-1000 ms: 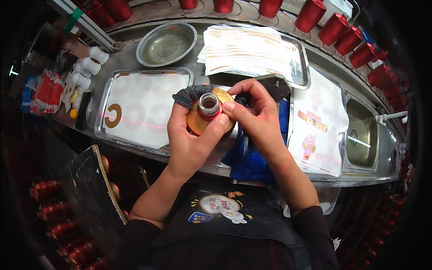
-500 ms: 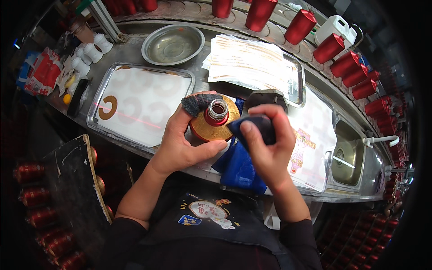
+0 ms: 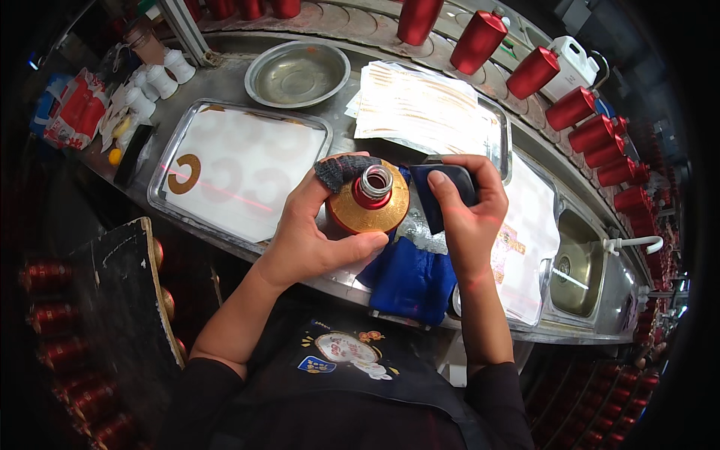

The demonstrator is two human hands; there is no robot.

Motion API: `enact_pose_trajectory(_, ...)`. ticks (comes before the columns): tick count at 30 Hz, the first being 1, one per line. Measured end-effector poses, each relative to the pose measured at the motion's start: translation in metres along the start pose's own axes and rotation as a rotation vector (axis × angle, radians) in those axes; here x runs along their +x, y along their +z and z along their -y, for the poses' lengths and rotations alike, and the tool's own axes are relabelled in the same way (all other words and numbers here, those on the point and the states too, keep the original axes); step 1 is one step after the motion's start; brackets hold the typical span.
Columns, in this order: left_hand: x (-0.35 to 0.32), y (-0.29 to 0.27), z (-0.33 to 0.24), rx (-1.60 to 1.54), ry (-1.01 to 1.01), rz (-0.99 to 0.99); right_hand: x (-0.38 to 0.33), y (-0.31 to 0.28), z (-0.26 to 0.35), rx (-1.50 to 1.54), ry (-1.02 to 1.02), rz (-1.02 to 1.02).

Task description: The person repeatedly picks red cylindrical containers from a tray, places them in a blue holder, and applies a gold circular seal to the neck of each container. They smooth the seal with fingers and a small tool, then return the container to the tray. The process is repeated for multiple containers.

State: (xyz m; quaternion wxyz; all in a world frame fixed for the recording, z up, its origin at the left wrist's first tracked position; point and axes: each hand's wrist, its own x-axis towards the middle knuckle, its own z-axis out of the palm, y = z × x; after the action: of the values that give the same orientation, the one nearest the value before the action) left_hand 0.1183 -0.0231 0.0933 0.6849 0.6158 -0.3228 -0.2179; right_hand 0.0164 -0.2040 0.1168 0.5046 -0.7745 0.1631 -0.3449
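Observation:
My left hand (image 3: 304, 236) is wrapped round a red bottle (image 3: 370, 205), with a dark knit sleeve over one finger. The bottle's open glass neck points up toward me, and a gold ring-shaped label covers its shoulder. In my right hand (image 3: 476, 217), between thumb and fingers, is a dark blue flat scraper-like piece (image 3: 429, 196). It is just right of the bottle, apart from its gold shoulder. A blue cloth (image 3: 416, 281) lies below and between my hands at the counter's edge.
A tray lined with white sheet (image 3: 247, 142) at left bears a gold C-shaped label (image 3: 183, 176). Behind are a metal bowl (image 3: 298, 99) and stacked paper sheets (image 3: 416, 105). Red bottles (image 3: 480, 41) line a conveyor at the back. A sink (image 3: 579, 259) is at right.
My right hand has drawn the dark blue piece away from the bottle's shoulder, to the right and slightly up. The left hand still grips the bottle. Bottles on the conveyor have shifted in view.

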Motion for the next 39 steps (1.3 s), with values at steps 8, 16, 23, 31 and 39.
enact_pose_trajectory(8, 0.005, -0.002, -0.002, 0.060, 0.098, -0.003, 0.008, -0.018, 0.007, -0.086, -0.383, 0.164)
enact_pose_trajectory(16, 0.004, -0.012, 0.006, 0.236, 0.181, 0.072, 0.017, -0.016, 0.008, -0.125, -0.717, 0.487)
enact_pose_trajectory(23, 0.006, 0.001, 0.019, 0.310, 0.384, -0.122, -0.019, 0.001, 0.028, 0.023, -0.558, 0.405)
enact_pose_trajectory(31, 0.002, 0.032, 0.028, 0.367, 0.498, -0.410, -0.023, -0.020, 0.008, 0.103, -0.316, 0.307)
enact_pose_trajectory(39, 0.005, 0.050, 0.029, 0.482, 0.478, -0.630, -0.022, -0.014, 0.011, -0.287, -0.353, 0.176)
